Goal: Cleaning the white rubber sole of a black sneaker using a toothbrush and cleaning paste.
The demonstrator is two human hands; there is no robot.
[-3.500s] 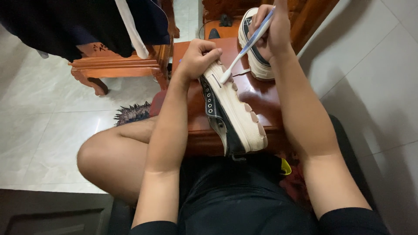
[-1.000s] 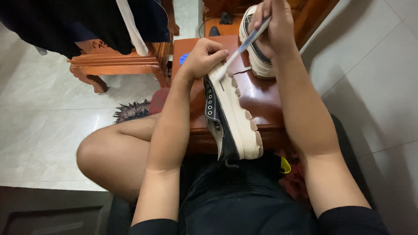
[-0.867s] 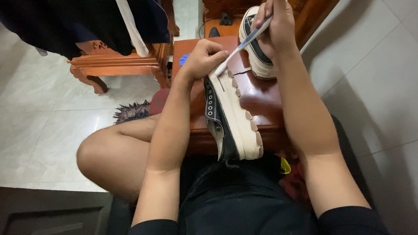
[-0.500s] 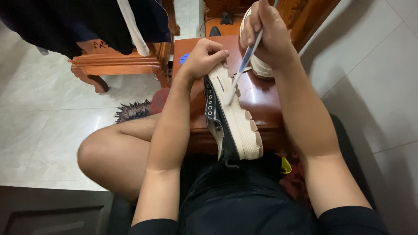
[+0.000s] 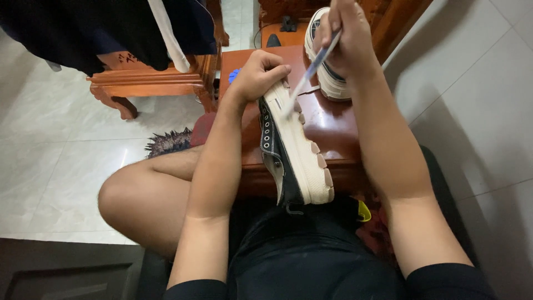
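My left hand (image 5: 260,72) grips the toe end of a black canvas shoe (image 5: 292,150) with a thick cream sole, turned on its side with the sole facing right. My right hand (image 5: 347,36) holds a thin toothbrush (image 5: 307,75) whose lower end touches the sole's toe part. The shoe rests over a low dark red wooden table (image 5: 327,122). A second shoe (image 5: 327,72) of the same kind lies on the table behind my right hand, partly hidden by it.
A carved wooden bench (image 5: 144,83) with dark cloth hanging over it stands at the upper left. A small spiky dark object (image 5: 168,141) lies on the pale tiled floor by my knee. A blue thing (image 5: 234,75) peeks out behind my left wrist.
My right hand has swung the toothbrush from pointing up and away to steeper, bringing its tip down onto the sole near the toe. The shoe and left hand stayed put.
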